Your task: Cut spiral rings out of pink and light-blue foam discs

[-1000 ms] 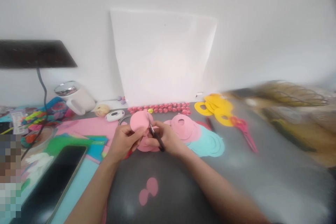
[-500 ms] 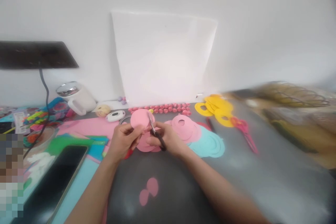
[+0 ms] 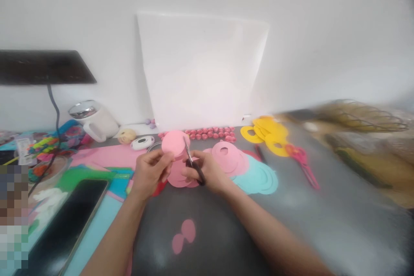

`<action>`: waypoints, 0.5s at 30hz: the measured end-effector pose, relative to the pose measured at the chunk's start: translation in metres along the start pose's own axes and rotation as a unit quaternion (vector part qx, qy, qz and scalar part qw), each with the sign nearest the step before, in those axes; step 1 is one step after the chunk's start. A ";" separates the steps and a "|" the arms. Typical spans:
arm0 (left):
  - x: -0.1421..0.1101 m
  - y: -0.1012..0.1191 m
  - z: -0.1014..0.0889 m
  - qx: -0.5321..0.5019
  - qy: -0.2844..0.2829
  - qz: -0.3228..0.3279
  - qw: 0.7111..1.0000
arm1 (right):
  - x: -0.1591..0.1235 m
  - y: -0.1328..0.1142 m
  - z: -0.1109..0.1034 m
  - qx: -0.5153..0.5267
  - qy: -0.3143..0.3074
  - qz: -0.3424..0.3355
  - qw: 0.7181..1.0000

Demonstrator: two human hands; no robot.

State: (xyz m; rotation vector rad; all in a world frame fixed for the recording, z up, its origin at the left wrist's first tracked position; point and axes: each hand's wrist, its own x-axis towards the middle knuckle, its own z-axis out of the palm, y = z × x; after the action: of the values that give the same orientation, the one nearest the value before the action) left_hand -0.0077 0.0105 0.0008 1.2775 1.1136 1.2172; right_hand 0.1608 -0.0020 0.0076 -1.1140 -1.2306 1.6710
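Between finger and thumb, my left hand (image 3: 152, 171) pinches a pink paper disc (image 3: 175, 142) by its lower left edge. My right hand (image 3: 207, 170) has its fingers through the dark handles of a pair of scissors (image 3: 191, 160), whose blades lie along the disc's right edge. Below and behind the hands lie more pink paper circles (image 3: 179, 177), partly covered by them. To the right, pink rings (image 3: 226, 155) overlap a stack of light blue paper circles (image 3: 257, 177). Two small pink paper pieces (image 3: 188, 230) lie on the grey table in front.
Yellow paper rings (image 3: 268, 133) and pink-handled scissors (image 3: 304, 166) lie on the right. Rows of red beads (image 3: 210, 133) line the back below a white board (image 3: 205, 69). At left are a phone (image 3: 71, 224), coloured sheets (image 3: 84, 179) and a white mug (image 3: 101, 123).
The pink disc has turned and shifted slightly upward, and my left fingers have moved a little left on its edge. The scissors stay almost in place.
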 end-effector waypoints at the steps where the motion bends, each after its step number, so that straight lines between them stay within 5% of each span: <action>1: 0.000 -0.001 0.001 0.010 -0.006 0.002 1.000 | 0.000 0.000 0.001 0.000 0.000 0.002 1.000; 15: -0.002 0.005 0.004 0.102 -0.053 0.007 0.993 | 0.000 0.003 -0.001 0.028 -0.047 -0.040 0.998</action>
State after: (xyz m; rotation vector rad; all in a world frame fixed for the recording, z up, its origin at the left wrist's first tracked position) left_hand -0.0038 0.0076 0.0057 1.4879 1.1755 1.0531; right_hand 0.1616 -0.0030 0.0046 -0.9497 -1.2619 1.7033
